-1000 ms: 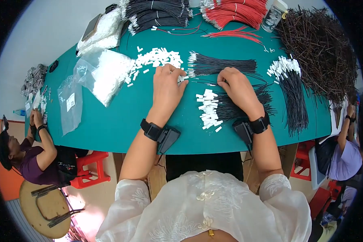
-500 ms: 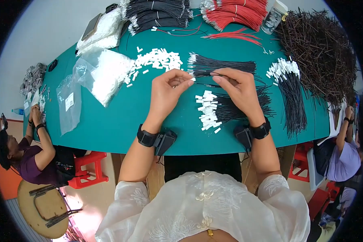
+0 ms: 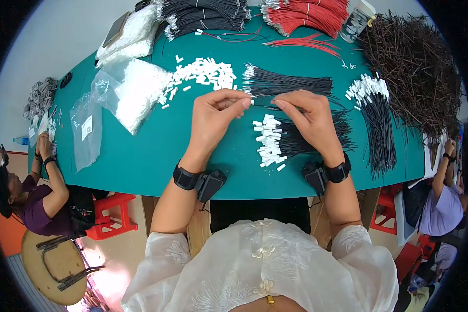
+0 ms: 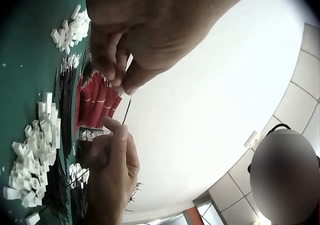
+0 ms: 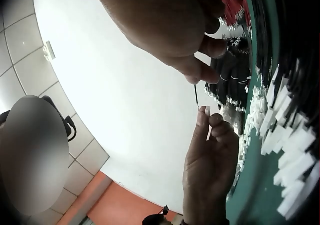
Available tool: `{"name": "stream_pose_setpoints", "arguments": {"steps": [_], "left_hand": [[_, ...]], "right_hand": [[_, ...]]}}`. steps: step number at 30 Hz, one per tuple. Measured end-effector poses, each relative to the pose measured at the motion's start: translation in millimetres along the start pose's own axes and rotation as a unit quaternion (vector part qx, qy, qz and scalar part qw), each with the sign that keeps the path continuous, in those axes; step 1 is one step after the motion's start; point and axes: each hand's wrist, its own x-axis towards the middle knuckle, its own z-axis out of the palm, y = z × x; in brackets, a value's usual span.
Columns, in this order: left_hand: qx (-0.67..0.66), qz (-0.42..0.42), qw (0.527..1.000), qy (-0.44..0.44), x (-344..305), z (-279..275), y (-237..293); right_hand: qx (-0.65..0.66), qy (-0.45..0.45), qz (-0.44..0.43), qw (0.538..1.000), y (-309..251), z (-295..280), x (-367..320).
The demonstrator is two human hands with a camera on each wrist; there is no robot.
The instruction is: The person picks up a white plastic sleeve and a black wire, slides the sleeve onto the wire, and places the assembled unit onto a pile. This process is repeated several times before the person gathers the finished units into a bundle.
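Between thumb and fingertips, my left hand (image 3: 208,122) pinches a small white connector housing (image 5: 207,111). My right hand (image 3: 313,117) pinches a thin black wire (image 4: 127,111), whose bare end points at the housing and comes right up to the left fingertips. Both hands are raised over the table, facing each other. Just beyond them lies a bundle of loose black wires (image 3: 291,83) with metal tips. Nearer to me, below the right hand, is a bundle of black wires with white housings (image 3: 269,140) on their ends.
Loose white housings (image 3: 208,73) are heaped beyond the left hand, beside an open plastic bag (image 3: 135,96). Another housed bundle (image 3: 377,125) lies at right, near a dark wire heap (image 3: 413,67). Red wires (image 3: 307,18) and black wires (image 3: 205,15) are stacked at the back.
My left hand has come away from the edge of the housing heap with a housing. My right hand has lifted a black wire, and the two hands have drawn closer together.
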Motion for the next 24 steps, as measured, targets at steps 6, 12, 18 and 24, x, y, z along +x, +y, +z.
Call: {"name": "stream_pose_setpoints", "arguments": {"steps": [6, 12, 18, 24], "left_hand": [[-0.011, 0.009, 1.000, 0.018, 0, 2, 0], [-0.006, 0.009, 1.000, 0.009, 0, 2, -2], [-0.016, 0.006, 1.000, -0.019, -2, 5, -5], [-0.023, -0.007, 0.999, -0.044, -3, 6, -3]], "right_hand": [[-0.028, -0.010, -0.018, 0.999, -1, 0, 0], [-0.012, -0.005, -0.016, 1.000, -7, 4, 1], [0.012, 0.027, 0.024, 0.999, -15, 7, -3], [0.005, 0.049, -0.009, 0.999, -14, 11, -4]]}}
